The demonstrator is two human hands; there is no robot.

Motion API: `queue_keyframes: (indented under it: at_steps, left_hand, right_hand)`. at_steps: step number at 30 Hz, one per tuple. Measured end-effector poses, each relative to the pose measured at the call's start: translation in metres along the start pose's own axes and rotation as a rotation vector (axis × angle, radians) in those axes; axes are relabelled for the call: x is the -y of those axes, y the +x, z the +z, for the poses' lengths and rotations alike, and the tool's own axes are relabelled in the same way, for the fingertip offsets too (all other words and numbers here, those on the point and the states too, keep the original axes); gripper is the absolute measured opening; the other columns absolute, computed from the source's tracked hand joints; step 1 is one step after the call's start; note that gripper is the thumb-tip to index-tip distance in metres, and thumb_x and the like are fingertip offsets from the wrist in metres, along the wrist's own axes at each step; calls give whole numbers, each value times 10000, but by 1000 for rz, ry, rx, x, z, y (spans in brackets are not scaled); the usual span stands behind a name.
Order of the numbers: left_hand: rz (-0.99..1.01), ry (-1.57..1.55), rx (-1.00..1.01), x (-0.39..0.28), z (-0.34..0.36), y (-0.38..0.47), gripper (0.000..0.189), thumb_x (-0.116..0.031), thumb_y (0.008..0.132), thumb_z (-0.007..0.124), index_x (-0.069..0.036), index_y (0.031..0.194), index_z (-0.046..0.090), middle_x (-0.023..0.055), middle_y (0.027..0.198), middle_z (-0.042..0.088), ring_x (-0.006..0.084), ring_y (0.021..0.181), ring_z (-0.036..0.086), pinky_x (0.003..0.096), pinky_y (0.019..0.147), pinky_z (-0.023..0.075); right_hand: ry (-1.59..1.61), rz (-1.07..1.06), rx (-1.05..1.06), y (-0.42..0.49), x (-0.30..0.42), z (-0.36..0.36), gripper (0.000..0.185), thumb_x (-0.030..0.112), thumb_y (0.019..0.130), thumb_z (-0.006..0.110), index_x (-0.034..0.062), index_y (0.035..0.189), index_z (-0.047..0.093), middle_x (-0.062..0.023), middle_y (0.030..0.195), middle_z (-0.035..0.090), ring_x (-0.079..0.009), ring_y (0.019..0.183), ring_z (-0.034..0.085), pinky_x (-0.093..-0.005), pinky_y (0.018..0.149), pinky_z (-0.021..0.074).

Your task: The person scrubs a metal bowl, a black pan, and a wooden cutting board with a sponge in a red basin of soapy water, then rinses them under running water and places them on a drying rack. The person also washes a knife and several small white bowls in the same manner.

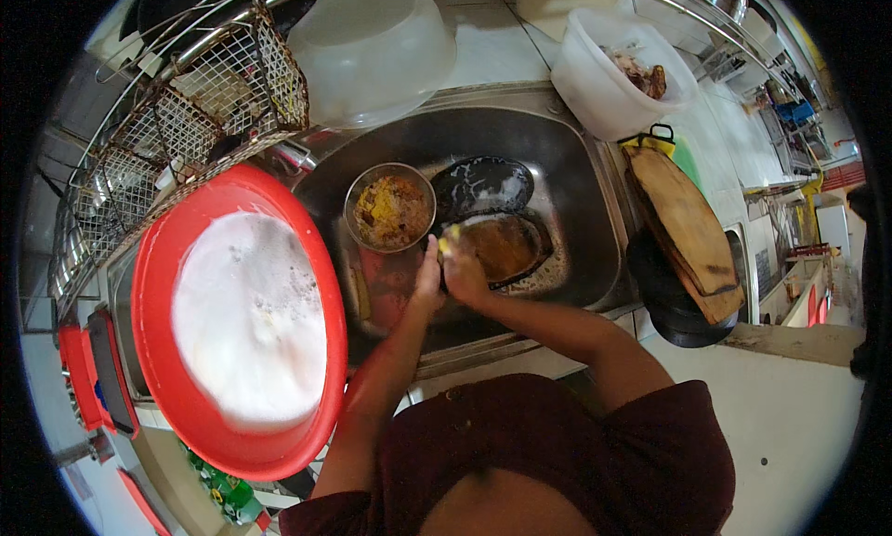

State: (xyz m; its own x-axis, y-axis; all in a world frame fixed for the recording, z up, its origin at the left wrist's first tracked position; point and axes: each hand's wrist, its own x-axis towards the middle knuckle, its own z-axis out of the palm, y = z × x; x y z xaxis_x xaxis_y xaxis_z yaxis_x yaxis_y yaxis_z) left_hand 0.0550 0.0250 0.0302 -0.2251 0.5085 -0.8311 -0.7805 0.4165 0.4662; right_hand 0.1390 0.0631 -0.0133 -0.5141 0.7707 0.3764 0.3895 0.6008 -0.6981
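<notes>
Both my hands are close together over the steel sink point(578, 181). My right hand point(465, 271) grips a small yellow sponge point(451, 235), blurred at its fingertips. Beside it, my left hand point(428, 278) has its fingers pointing away from me. A narrow dark edge shows between the hands; its shape and the left hand's hold on it are hidden. Just right of them, a black oval plate point(547, 238) holds brown liquid. Behind it rests another black oval plate point(488, 184) streaked with foam. A round metal bowl point(350, 219) of yellow-brown food scraps stands left of these.
Left of the sink stands a red basin point(327, 299) of white suds. A rusty wire rack point(230, 83) overhangs it. A translucent tub point(369, 55) lies upturned behind. At right are a white container point(592, 83) with scraps, wooden boards point(683, 222) and black plates point(644, 271).
</notes>
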Motion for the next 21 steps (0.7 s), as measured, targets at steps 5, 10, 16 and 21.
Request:
queue_keyframes:
  at_steps: [5,10,16,21]
  left_hand:
    - [95,83,107,-1,-4,0,700,-471,858,489,-100,1377,202,115,1391,256,328,1253,268,503,953,290]
    - [131,256,28,4,-8,10,927,-549,776,566,-173,1412,7,144,1466,22,381,1326,81,608,983,179]
    - [24,225,-99,14,-15,24,779,-432,829,568,-237,1405,80,83,1464,54,365,1310,140,644,923,221]
    - [28,224,-99,14,-12,17,838,-490,792,580,-134,1385,107,129,1454,75,367,1310,153,612,957,218]
  right_hand:
    - [4,107,773,-19,-14,-96,231,99,786,519,80,979,644,-213,853,613,-358,794,592,-483,699,465]
    - [-528,316,468,-6,-142,-120,132,118,758,564,-1,732,615,-179,681,600,-306,609,589,-425,547,453]
    - [-180,628,111,9,-113,-53,121,99,663,649,-6,663,589,-167,655,589,-291,600,573,-378,559,446]
    - [-61,-4,188,-12,-62,-30,154,118,639,675,13,623,564,-151,598,546,-274,582,561,-361,530,421]
